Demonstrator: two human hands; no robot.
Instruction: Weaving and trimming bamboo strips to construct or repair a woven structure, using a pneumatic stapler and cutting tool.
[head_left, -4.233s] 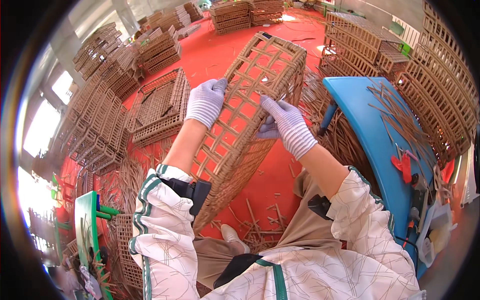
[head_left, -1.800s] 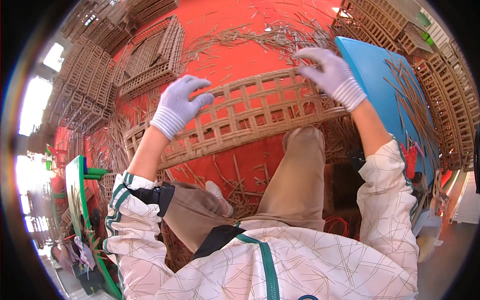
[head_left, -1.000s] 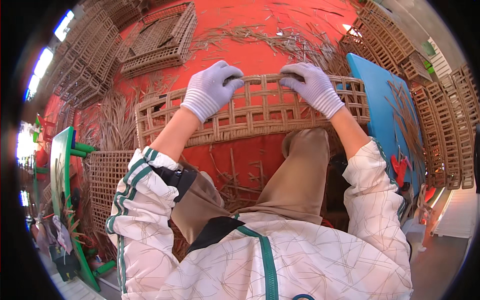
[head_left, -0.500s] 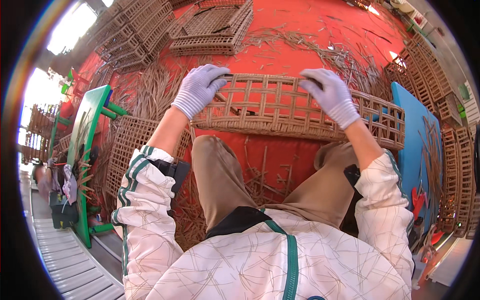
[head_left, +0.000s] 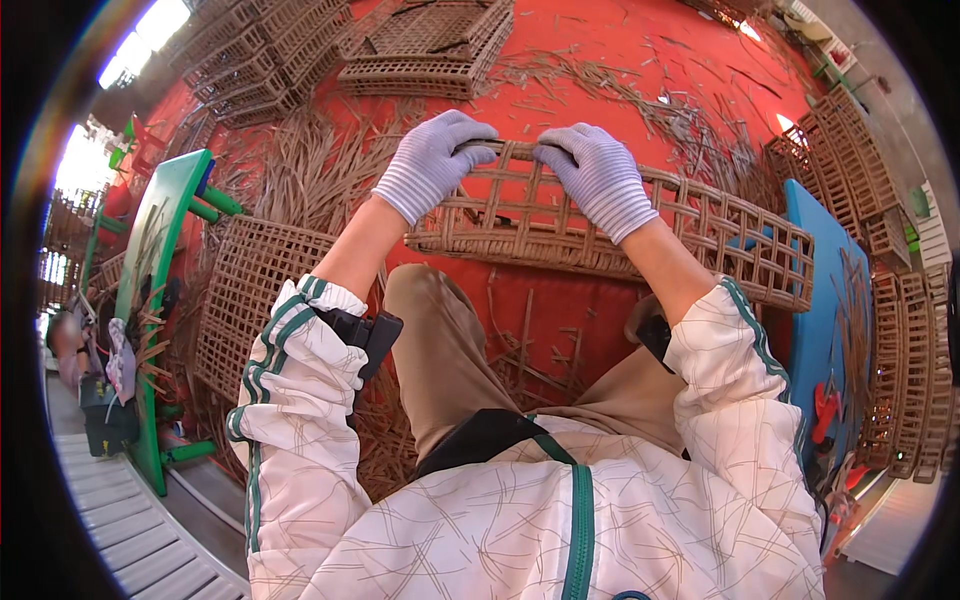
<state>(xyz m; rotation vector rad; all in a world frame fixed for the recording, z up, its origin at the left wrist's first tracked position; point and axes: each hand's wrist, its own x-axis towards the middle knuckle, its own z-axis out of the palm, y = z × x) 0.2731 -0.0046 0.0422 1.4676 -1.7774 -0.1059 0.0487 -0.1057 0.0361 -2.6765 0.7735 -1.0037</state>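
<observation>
Change: since half a second ago both hands have slid inward along the upper edge of the woven cage, from wide apart to nearly meeting at its middle; the view has swung so the green frame sits further in at 9 o'clock.
Green frame [head_left: 150,290]: at 9 o'clock, standing on edge on the red floor [head_left: 640,50], with loose cane strips hanging off it.
Flat lattice panel [head_left: 245,300]: lies just right of the green frame, beside the person's left sleeve, on a heap of loose cane strips [head_left: 300,180].
Left hand [head_left: 430,165]: in a pale grey knit glove, at 11 o'clock from the picture's middle; fingers curled over and clenched on the cage's top rail, thumb underneath.
Woven cage [head_left: 720,235]: long open-lattice cane box, held across the person's knees, running from the centre out to 3 o'clock; its right end lies just beside the blue table.
Right hand [head_left: 598,178]: same kind of glove, at 12 o'clock, just beside the left hand without touching it; fingers wrapped over the same top rail, grasping it.
Stacked cages [head_left: 430,45]: finished lattice boxes at 12 o'clock, well apart from the hands; more stand at 10 o'clock.
Blue table [head_left: 815,330]: at 3 o'clock, carrying cane strips and a red tool [head_left: 825,410] near its lower end.
Further cages [head_left: 905,360]: stacked beyond the table at the right rim.
</observation>
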